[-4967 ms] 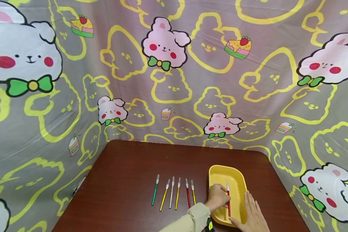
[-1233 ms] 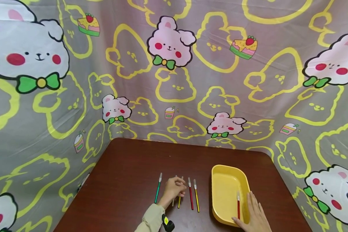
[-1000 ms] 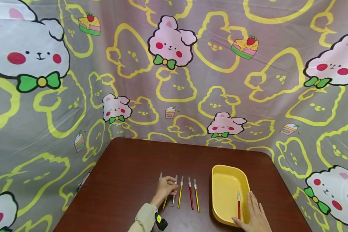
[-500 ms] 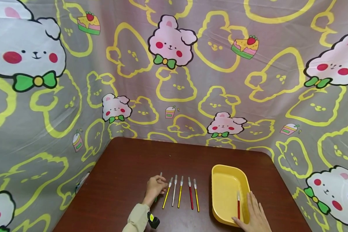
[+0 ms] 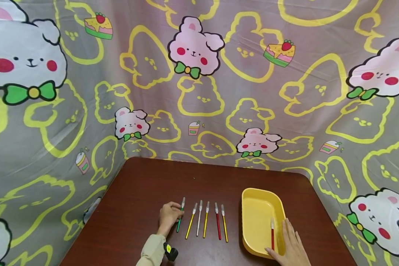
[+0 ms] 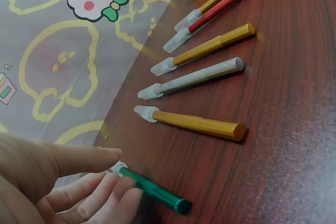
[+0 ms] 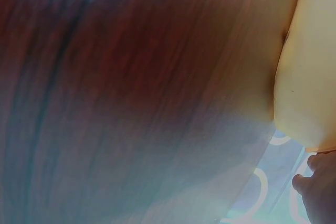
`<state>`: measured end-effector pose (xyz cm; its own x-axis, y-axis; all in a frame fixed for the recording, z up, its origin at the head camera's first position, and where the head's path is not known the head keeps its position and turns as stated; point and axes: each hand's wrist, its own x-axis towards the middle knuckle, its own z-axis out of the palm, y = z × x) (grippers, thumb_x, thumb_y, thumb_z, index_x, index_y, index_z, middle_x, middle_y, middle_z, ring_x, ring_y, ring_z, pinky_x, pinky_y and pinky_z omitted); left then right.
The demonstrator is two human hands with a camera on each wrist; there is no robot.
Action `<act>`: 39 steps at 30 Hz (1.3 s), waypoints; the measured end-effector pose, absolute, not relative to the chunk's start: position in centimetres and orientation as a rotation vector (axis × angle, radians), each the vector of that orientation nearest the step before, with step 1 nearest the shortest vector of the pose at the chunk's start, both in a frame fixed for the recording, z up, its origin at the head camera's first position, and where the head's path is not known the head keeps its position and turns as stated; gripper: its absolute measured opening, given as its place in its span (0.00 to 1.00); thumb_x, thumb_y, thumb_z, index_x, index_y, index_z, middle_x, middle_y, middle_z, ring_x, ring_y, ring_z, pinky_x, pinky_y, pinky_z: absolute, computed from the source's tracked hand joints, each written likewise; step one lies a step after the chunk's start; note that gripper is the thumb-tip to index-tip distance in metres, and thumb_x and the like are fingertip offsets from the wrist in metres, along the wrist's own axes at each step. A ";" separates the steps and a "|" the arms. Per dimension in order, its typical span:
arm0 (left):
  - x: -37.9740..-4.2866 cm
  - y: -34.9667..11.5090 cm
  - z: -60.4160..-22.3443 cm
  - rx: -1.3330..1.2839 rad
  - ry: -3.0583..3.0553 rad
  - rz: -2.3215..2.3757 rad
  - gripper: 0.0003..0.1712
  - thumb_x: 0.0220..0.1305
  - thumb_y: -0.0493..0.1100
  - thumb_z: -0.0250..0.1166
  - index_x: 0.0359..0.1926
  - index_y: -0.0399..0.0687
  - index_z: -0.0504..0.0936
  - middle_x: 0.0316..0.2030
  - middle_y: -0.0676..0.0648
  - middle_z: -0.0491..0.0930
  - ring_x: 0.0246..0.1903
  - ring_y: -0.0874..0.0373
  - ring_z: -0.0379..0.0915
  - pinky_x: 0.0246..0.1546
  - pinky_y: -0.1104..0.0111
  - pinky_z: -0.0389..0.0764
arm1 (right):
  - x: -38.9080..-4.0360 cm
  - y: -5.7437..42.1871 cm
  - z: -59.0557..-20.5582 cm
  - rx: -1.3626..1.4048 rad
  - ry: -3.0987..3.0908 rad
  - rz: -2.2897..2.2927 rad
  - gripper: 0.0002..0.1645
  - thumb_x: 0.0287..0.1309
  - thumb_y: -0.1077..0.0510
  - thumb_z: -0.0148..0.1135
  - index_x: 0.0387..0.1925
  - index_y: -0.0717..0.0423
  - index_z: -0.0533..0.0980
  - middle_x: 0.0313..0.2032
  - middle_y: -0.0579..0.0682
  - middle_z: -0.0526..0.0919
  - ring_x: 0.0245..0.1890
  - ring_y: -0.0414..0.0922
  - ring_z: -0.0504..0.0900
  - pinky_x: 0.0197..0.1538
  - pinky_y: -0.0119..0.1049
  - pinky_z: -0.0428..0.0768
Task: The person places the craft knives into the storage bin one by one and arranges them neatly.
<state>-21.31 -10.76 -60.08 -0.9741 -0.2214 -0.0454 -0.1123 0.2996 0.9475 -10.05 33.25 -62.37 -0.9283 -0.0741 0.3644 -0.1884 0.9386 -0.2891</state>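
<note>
My left hand (image 5: pixel 169 216) is at a green craft knife (image 5: pixel 180 218) with a clear cap, the leftmost in a row on the table. In the left wrist view, the thumb and fingers are spread at its capped end, and the fingertips overlap the green handle. Several capped craft knives lie to its right: a yellow one (image 5: pixel 191 221), a silver one (image 5: pixel 199 220) and a red one (image 5: pixel 218 223) among them. My right hand (image 5: pixel 292 244) rests with straight fingers along the right side of a yellow tray (image 5: pixel 247 221), thumb over its front rim. Inside lies another red craft knife (image 5: pixel 272 236).
The dark brown wooden table (image 5: pixel 146 184) carries the row and the tray. A patterned cloth (image 5: pixel 199 92) with cartoon animals encloses it at the back and both sides. A black device with a yellow mark (image 5: pixel 170 252) is on the left wrist.
The red craft knife my left hand held over the tray now lies inside it. That hand has moved left across the row to the green one. The right hand stays at the tray.
</note>
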 end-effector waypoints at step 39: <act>-22.2 -9.5 -58.9 0.497 -2.846 -1.115 0.17 0.46 0.37 0.80 0.17 0.42 0.78 0.19 0.45 0.78 0.27 0.42 0.80 0.29 0.51 0.81 | -10.1 33.1 -62.2 0.201 -2.722 0.470 0.76 0.50 0.34 0.78 0.82 0.68 0.45 0.78 0.69 0.54 0.76 0.23 0.24 0.76 0.30 0.26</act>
